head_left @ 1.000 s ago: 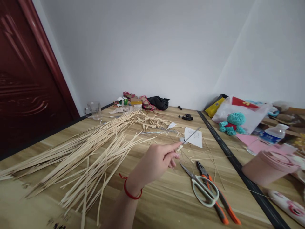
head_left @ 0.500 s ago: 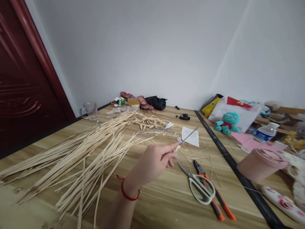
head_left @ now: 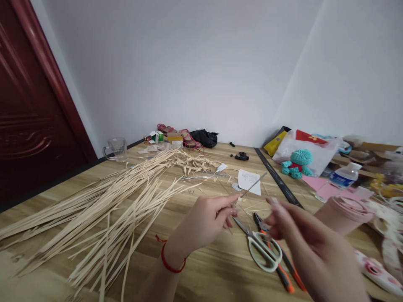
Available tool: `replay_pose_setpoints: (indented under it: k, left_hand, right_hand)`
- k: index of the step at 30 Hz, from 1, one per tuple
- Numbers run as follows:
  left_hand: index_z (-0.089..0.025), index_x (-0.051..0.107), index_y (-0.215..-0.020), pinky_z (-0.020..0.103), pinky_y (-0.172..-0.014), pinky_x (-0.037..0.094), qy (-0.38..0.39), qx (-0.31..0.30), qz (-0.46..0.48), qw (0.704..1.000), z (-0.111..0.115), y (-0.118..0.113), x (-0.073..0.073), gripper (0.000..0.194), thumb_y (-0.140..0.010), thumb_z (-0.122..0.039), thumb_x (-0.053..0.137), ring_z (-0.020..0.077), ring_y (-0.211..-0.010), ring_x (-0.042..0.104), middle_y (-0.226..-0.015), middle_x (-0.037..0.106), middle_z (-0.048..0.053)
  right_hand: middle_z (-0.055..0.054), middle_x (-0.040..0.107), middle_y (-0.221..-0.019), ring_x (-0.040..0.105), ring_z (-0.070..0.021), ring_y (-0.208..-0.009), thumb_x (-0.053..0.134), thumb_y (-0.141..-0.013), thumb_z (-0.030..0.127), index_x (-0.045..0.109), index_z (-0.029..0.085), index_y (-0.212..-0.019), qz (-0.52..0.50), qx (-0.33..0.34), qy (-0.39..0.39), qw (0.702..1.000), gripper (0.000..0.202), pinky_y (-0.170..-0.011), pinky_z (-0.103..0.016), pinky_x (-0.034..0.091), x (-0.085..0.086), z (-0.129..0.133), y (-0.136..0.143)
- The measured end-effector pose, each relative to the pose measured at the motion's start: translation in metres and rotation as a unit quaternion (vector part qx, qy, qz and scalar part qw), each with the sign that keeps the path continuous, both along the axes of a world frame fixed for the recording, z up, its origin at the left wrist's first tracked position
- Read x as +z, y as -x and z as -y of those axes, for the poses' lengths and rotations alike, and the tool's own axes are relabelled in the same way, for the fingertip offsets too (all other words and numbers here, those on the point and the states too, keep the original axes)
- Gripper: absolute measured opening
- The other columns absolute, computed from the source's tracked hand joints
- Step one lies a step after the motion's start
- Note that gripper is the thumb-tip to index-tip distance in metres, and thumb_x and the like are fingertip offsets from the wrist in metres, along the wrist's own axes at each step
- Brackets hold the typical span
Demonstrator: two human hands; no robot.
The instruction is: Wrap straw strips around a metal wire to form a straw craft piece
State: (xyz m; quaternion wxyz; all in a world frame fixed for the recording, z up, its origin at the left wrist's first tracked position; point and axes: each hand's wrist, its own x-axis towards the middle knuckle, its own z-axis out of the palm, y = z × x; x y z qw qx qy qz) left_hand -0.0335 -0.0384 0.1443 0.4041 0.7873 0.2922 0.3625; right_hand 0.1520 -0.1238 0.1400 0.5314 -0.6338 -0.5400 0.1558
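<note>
My left hand [head_left: 206,220], with a red cord on its wrist, is closed in a pinch over the middle of the wooden table. It grips a thin grey metal wire [head_left: 254,184] that slants up to the right. Pale straw [head_left: 239,200] is wound around the wire at the fingertips. My right hand [head_left: 315,243] is raised to the right, thumb and fingers pinched together; what they hold, if anything, I cannot make out. Below and between the hands lie scissors with pale green handles [head_left: 266,253] and orange-handled pliers [head_left: 285,268], partly covered by the scissors.
Long straw strips [head_left: 103,205] spread over the table's left half. Behind them stand a glass mug [head_left: 117,149] and a black bag [head_left: 204,137]. A paper note [head_left: 249,180] lies ahead. At right are a pink roll [head_left: 344,214], a bottle [head_left: 345,174] and a turquoise crocheted toy [head_left: 299,162].
My right hand has come into view from the right, near the left hand and partly over the pliers and pink roll. My left hand keeps its pinch on the wire.
</note>
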Motion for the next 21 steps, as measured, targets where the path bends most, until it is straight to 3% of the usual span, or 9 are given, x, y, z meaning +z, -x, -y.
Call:
replay_pose_setpoints:
  k: [2, 5, 13, 21]
  left_hand:
    - [-0.018, 0.058, -0.119, 0.023, -0.063, 0.052, 0.001, -0.017, -0.009, 1.0, 0.004, -0.003, 0.004, 0.034, -0.089, -0.02, 0.041, 0.0107, -0.064, 0.063, -0.089, 0.069, 0.006]
    - [-0.016, 0.063, -0.107, 0.023, -0.065, 0.051, -0.002, -0.034, -0.022, 0.999, 0.008, -0.007, 0.006, 0.029, -0.09, -0.022, 0.04, 0.0122, -0.067, 0.063, -0.084, 0.068, 0.006]
    - [-0.016, 0.064, -0.097, 0.023, -0.067, 0.047, 0.007, -0.027, -0.026, 0.999, 0.008, -0.007, 0.007, 0.023, -0.089, -0.028, 0.046, 0.0132, -0.072, 0.062, -0.081, 0.066, 0.004]
    - [-0.018, 0.058, -0.08, 0.023, -0.062, 0.037, -0.101, 0.059, -0.061, 0.991, 0.006, -0.005, 0.011, 0.029, -0.091, -0.038, 0.04, 0.0105, -0.066, 0.051, -0.071, 0.059, -0.002]
  right_hand:
    - [-0.004, 0.065, -0.064, 0.059, -0.0169, -0.054, 0.062, -0.073, 0.052, 0.066, 0.02, -0.1, -0.032, 0.01, 0.035, 0.999, 0.042, -0.048, -0.024, 0.047, 0.013, -0.022, 0.017]
    - [-0.003, 0.064, -0.066, 0.056, -0.0147, -0.052, 0.064, -0.073, 0.051, 0.067, 0.018, -0.095, -0.095, 0.078, 0.062, 0.991, 0.04, -0.049, -0.023, 0.047, 0.016, -0.04, 0.027]
    - [-0.001, 0.057, -0.062, 0.05, -0.0129, -0.054, 0.065, -0.075, 0.043, 0.068, 0.017, -0.079, -0.118, 0.132, 0.027, 0.984, 0.027, -0.049, -0.023, 0.041, 0.009, -0.042, 0.02]
    - [0.0, 0.056, -0.059, 0.051, -0.0131, -0.056, 0.063, -0.076, 0.043, 0.063, 0.017, -0.072, -0.128, 0.151, 0.035, 0.98, 0.027, -0.054, -0.022, 0.041, 0.008, -0.044, 0.022]
